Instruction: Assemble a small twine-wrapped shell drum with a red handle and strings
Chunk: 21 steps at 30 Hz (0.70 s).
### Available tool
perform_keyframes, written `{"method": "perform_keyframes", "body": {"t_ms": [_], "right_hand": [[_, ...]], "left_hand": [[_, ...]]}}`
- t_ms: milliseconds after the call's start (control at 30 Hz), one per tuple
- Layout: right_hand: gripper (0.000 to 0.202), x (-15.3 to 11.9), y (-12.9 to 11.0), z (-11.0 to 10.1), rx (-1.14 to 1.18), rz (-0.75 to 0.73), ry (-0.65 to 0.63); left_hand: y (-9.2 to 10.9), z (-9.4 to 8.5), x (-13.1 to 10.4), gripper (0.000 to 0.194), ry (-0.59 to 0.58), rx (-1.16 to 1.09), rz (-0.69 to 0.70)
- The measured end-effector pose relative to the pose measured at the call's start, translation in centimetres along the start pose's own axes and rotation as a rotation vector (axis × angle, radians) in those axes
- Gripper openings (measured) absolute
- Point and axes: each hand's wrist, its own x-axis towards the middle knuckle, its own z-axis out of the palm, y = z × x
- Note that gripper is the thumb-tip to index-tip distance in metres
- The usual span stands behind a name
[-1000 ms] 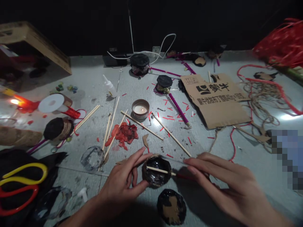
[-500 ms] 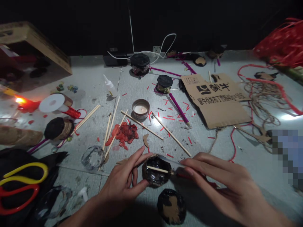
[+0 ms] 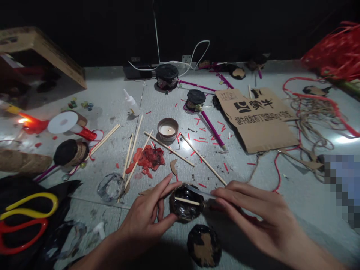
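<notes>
A small round drum body (image 3: 180,214), wrapped in twine and lined in shiny black, lies open side up on the table. A short wooden stick (image 3: 187,201) spans its inside. My left hand (image 3: 150,210) grips its left side between thumb and fingers. My right hand (image 3: 261,213) pinches a pale translucent stick (image 3: 202,194), which looks like a glue stick, its tip at the drum's upper inner edge. Something dark red shows beneath my right fingers, mostly hidden. Below the drum body lies a black disc (image 3: 204,245) with a brown cardboard patch.
A lit candle in a tin (image 3: 168,130) stands ahead, and a flame (image 3: 24,120) burns at far left. Wooden sticks (image 3: 168,149), red melted wax (image 3: 151,157), scissors (image 3: 28,217), a cardboard piece (image 3: 258,120) and finished-looking drums (image 3: 167,77) lie around.
My right hand has shifted slightly left, and the angle of the translucent stick over the drum body has changed a little. My left hand keeps its hold.
</notes>
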Motion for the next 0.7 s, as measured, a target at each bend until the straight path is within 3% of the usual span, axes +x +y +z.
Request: {"method": "perform_keyframes", "body": {"t_ms": [700], "right_hand": [[0.032, -0.84, 0.39, 0.91, 0.046, -0.019, -0.010]], "left_hand": [[-0.01, 0.10, -0.01, 0.089, -0.006, 0.004, -0.042]]}}
